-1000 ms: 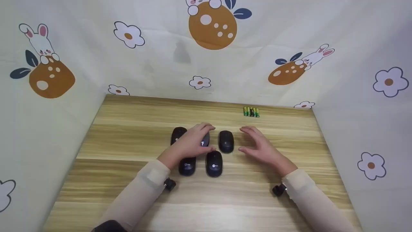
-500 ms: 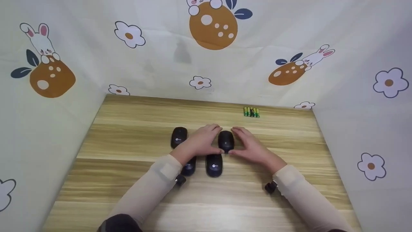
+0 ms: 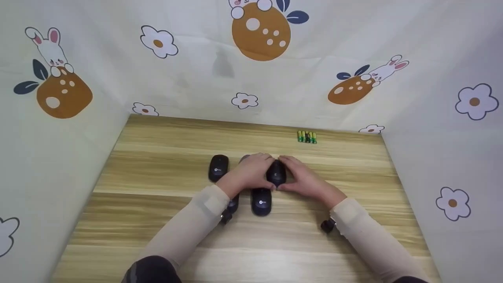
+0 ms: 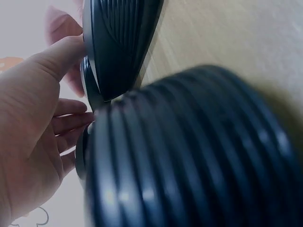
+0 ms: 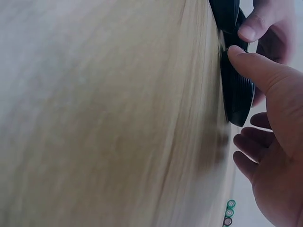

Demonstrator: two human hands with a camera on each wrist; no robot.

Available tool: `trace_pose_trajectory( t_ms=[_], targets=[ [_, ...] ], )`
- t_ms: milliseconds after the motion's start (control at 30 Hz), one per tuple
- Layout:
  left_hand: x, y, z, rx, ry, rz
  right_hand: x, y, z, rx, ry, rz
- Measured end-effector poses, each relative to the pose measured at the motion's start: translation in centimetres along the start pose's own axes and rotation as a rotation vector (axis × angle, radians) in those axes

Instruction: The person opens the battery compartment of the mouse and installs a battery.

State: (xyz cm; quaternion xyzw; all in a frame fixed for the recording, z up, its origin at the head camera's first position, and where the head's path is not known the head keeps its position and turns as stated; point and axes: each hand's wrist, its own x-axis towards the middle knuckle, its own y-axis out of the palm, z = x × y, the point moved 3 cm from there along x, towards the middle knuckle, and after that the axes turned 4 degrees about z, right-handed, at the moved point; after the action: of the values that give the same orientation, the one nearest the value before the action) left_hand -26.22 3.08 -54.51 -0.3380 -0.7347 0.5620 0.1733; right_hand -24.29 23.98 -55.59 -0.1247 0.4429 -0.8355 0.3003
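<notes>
A black computer mouse (image 3: pixel 276 173) lies between my two hands on the wooden table. My left hand (image 3: pixel 253 173) holds its left side, thumb near its front end and fingers at the far end. On its right side, my right hand (image 3: pixel 302 177) does the same, with the thumb at the near end. The right wrist view shows the right thumb (image 5: pixel 251 64) against the ribbed mouse (image 5: pixel 239 90), while the lower fingers stay loosely bent beside it. Another mouse, greyer on top (image 3: pixel 245 158), is mostly covered by my left hand.
A black mouse with a white logo (image 3: pixel 219 168) lies to the left. Nearer me are a second logo mouse (image 3: pixel 261 202) and one partly hidden (image 3: pixel 233 204) by the left wrist. Several green batteries (image 3: pixel 307 136) stand in a row near the back curtain (image 3: pixel 188 90).
Both hands have come together around the mouse, the left moving right and the right moving left. The grey-topped mouse has become largely covered by the left hand.
</notes>
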Motion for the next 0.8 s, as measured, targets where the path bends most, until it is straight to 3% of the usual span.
trace_pose_trajectory(
  t_ms=[233, 500, 800],
  targets=[
    [0.4, 0.3, 0.0, 0.004, -0.010, 0.004, 0.3, 0.2, -0.2, -0.007, -0.009, 0.026],
    [0.6, 0.3, 0.1, -0.009, 0.004, -0.003, 0.4, 0.2, -0.7, 0.056, -0.011, 0.000],
    [-0.2, 0.1, 0.4, -0.174, 0.055, -0.069, -0.5, -0.3, -0.8, 0.169, -0.051, -0.066]
  ],
)
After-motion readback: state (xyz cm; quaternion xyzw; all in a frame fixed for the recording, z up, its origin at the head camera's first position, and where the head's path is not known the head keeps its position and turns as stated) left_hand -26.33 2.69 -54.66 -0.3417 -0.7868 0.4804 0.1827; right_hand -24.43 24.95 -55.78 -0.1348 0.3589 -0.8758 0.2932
